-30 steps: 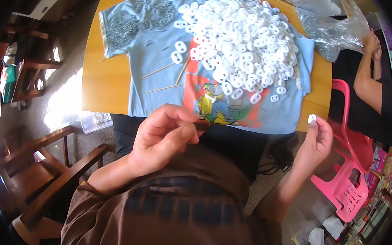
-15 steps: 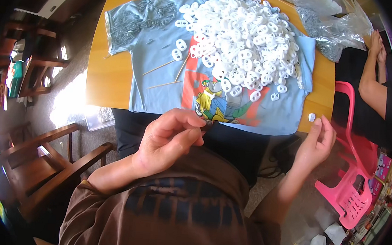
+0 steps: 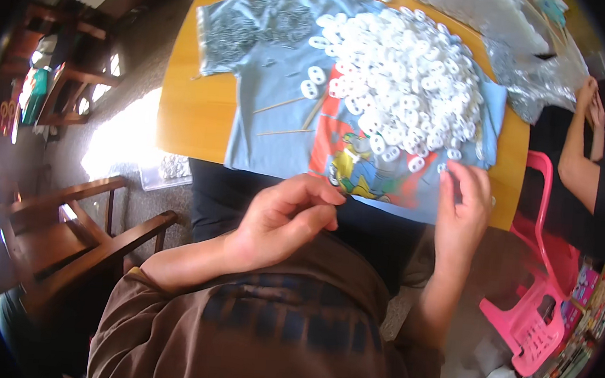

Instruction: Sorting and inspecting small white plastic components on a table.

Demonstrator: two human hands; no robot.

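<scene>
A heap of white plastic pieces, each with two holes, lies on a light blue printed T-shirt. My right hand is over the shirt's near right part, thumb and fingers apart. Its fingertips are beside a loose white piece; whether they touch it is unclear. Just right of that hand, another white piece shows in part on the wooden table. My left hand stays near the shirt's front edge, fingers curled towards the thumb in a pinch. What it holds, if anything, cannot be made out.
Thin wooden sticks and many small grey metal bits lie on the shirt's left part. Clear plastic bags sit at the far right. A pink chair and another person's arm are at the right.
My right hand has moved left from the table's right edge to the loose piece near the heap. The whole view has shifted; the left hand keeps its pinch.
</scene>
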